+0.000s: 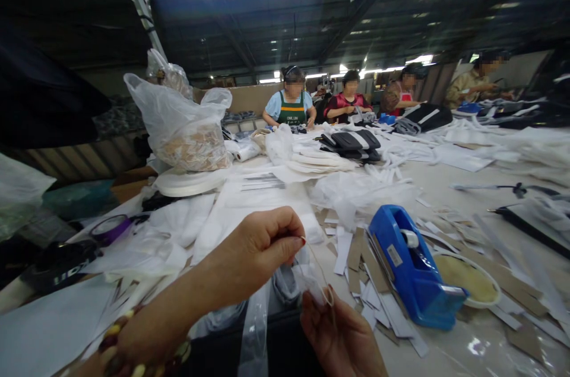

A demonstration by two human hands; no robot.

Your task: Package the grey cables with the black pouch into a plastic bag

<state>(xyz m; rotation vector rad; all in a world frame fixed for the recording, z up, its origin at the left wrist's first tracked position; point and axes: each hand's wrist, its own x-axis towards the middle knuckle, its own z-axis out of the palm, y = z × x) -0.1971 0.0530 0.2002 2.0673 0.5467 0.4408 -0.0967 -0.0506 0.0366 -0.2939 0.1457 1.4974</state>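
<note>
Between the fingertips of my left hand (262, 243) is one end of a thin beige cord (318, 264), pulled taut down to the right. The cord runs to a small loop at the thumb of my right hand (342, 329). That hand, palm partly up, is closed on the cord and a bunched piece of clear-white plastic (310, 283). Grey wrapped material (285, 283) lies just behind the hands. Below them is a black item (285, 344) with a clear plastic strip (255, 332) across it. My right fingers partly hide what they grip.
Right of my hands stands a blue tape dispenser (405, 264) beside a round yellowish dish (467, 279). Cardboard and paper strips (392, 311) litter the table there. A filled plastic bag (191, 139) stands at the back left. Several co-workers (291, 105) sit across the table.
</note>
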